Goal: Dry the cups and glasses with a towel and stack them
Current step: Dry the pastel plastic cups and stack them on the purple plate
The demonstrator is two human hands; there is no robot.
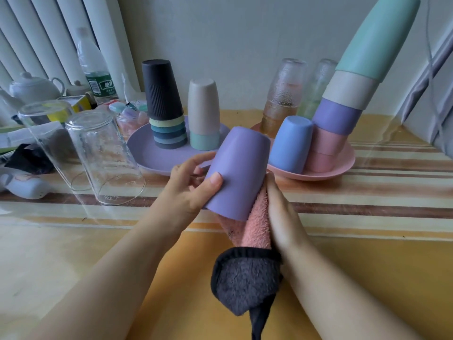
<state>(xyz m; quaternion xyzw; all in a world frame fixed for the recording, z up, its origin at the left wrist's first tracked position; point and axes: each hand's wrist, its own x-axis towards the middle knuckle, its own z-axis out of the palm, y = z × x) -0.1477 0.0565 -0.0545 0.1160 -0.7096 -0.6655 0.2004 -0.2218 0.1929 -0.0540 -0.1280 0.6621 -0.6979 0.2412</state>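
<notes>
Left hand (188, 185) grips the inverted purple cup (236, 173); right hand (282, 212) pushes the pink towel (255, 224) inside it.

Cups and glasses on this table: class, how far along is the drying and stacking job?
Done, apparently: a tall cup stack stands on the pink plate. In hand: the left hand holds the purple cup while the right hand works the towel at its mouth. Possibly left: two clear glasses and a blue cup, unstacked.
</notes>
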